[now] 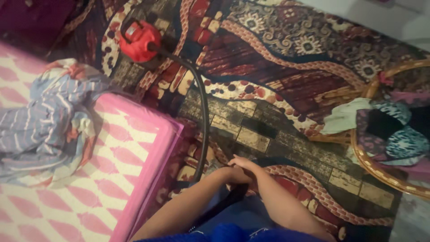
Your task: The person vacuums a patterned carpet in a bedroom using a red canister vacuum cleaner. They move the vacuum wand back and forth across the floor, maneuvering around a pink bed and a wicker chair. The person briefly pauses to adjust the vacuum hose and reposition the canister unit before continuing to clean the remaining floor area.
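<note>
My two hands meet low in the middle of the view, over a patterned carpet (277, 94). My left hand (234, 176) is curled into a fist around the near end of a black hose (204, 112). A dark piece of the hose runs down between my forearms. My right hand (242, 162) lies over the left one, fingers pointing left; its grip is hidden. The hose curves away up the carpet to a small red canister machine (139, 40) standing at the far left. Blue fabric covers my lap at the bottom edge.
A pink-bordered mat with a pink and white pattern (112, 179) fills the left side, with a crumpled striped cloth (49, 121) on it. A round wicker basket (380, 170) holding several clothes sits at the right. Pale floor (385, 18) shows top right.
</note>
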